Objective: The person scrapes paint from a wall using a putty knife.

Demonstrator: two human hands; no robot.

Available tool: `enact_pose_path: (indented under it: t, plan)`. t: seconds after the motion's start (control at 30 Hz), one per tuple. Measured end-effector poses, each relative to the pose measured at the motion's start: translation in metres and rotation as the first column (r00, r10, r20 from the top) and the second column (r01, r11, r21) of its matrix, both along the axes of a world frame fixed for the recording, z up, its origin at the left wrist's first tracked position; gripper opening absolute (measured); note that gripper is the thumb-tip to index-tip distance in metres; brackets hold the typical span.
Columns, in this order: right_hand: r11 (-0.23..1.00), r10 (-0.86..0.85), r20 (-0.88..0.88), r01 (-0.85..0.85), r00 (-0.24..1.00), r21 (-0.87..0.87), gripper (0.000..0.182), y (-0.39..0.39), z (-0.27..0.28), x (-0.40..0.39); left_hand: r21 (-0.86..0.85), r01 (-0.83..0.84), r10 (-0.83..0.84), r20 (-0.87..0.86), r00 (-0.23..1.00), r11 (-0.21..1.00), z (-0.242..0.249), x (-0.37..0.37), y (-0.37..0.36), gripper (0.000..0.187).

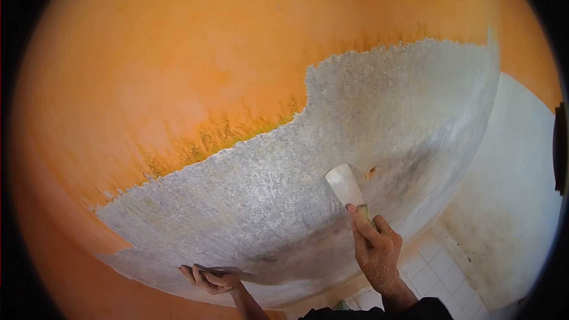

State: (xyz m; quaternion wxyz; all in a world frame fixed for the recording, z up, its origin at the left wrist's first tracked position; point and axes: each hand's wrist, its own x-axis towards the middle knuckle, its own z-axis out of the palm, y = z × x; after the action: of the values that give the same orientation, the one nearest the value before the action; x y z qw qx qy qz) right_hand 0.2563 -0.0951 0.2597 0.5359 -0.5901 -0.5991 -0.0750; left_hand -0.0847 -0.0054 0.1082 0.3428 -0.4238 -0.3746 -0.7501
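Observation:
My right hand (376, 252) is closed around the handle of a scraper (345, 185). Its wide, pale blade points up and to the left, overlapping the bare grey part of the wall (255, 184). A finger lies along the base of the blade. Lower down on the left, my left hand (207, 280) is held close to the wall with its fingers curled upward. A thin dark shape lies along those fingers, and I cannot tell what it is. Whitish dust or flecks coat both hands.
Orange paint (195, 53) covers the upper wall, ending in a ragged edge above the grey area. A small orange patch (371, 173) remains beside the scraper. To the right stands an adjoining wall, pale below (504, 201). White floor tiles (435, 269) show at the bottom.

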Motion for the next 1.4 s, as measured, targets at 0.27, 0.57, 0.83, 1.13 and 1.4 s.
enact_pose_path:
  t: [0.27,0.57,0.83,1.13,1.4]
  plan:
    - [1.0,0.014,0.047,-0.015,0.999,0.018,0.042,-0.003,0.069,-0.019,0.008,0.022,-0.022,0.001,1.0,1.0,-0.002,-0.004,0.0,0.036]
    - [0.997,-0.022,0.07,0.017,0.997,0.072,0.04,0.001,0.095,-0.029,-0.014,0.027,-0.027,0.005,1.0,1.0,-0.006,-0.008,0.0,0.038]
    - [0.991,0.044,-0.001,-0.043,0.999,0.13,0.039,0.01,0.106,-0.029,-0.021,0.154,-0.145,0.232,0.962,0.988,0.011,0.009,-0.012,0.037]
    - [0.929,0.368,-0.076,-0.364,0.927,0.065,0.053,0.011,0.029,-0.051,-0.502,0.865,-0.866,0.432,0.252,0.001,0.167,0.186,-0.087,0.06]
    - [0.771,0.63,-0.05,-0.616,0.775,0.159,0.072,0.021,0.018,-0.024,-0.595,0.776,-0.786,0.368,0.497,0.212,0.164,0.207,-0.081,0.061]
